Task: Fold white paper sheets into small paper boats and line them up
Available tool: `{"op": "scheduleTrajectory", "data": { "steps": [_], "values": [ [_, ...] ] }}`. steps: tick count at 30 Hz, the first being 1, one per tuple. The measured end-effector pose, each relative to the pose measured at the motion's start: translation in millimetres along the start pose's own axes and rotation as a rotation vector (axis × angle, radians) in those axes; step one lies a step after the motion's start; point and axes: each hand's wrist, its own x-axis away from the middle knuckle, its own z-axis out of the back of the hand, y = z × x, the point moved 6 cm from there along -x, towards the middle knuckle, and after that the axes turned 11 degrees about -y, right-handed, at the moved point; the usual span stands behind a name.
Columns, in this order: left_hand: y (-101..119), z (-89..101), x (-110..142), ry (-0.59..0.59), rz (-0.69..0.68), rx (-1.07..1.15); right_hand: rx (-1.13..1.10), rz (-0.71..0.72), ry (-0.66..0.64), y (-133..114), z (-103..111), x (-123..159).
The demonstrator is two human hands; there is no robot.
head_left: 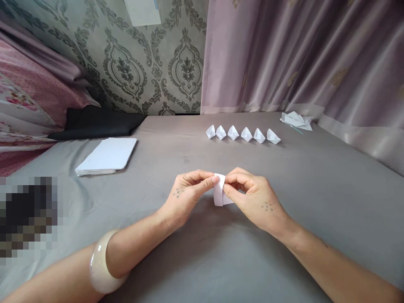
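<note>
A small piece of folded white paper [218, 194] is held between my two hands, a little above the grey cloth. My left hand [189, 191] pinches its upper left edge between thumb and fingers. On the other side, my right hand [251, 193] grips the paper with thumb and forefinger, and its fingers hide part of that side. A strip along the paper's left edge looks folded over. Beyond my hands, several folded white paper boats [233, 133] stand in a row.
To the left lies a stack of white paper sheets [107, 155], with a black cloth [101, 123] behind it. Some folded white paper [296, 120] lies at the far right, near a thin bluish stick [296, 130]. Curtains [268, 54] and a patterned wall border the grey cloth surface [331, 202].
</note>
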Motion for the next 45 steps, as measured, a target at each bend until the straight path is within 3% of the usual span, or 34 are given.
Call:
{"op": "scheduleTrajectory", "data": {
  "steps": [7, 16, 19, 25, 29, 32, 40, 45],
  "values": [
    [3.1, -1.2, 2.3, 0.043, -0.034, -0.001, -0.106, -0.067, -0.066, -1.5, -6.5, 2.9],
    [1.1, -3.4, 1.8, -0.015, -0.024, 0.023, -0.061, -0.064, 0.018, 5.2, -10.6, 1.8],
    [1.0, -2.0, 1.7, 0.003, -0.013, 0.024, -0.013, -0.009, 0.048, 2.6, -10.4, 3.1],
    [-4.1, 2.8, 2.1, 0.058, 0.03, 0.039, 0.106, 0.166, 0.235, -1.6, -10.2, 10.4],
    [-4.2, 2.2, 1.7, 0.035, 0.011, 0.063, 0.302, 0.326, 0.227, -8.6, -13.8, 12.9],
    [-3.8, 2.9, 1.9, 0.045, 0.008, 0.044, 0.335, 0.359, 0.203, -9.6, -14.8, 12.5],
    [-1.0, 2.9, 0.7, 0.041, -0.029, 0.021, 0.244, 0.307, 0.208, -7.8, -13.2, 11.0],
    [-0.3, 3.0, 0.7, 0.04, -0.047, 0.029, -0.008, 0.121, 0.167, 4.0, -11.5, 6.4]
  ]
}}
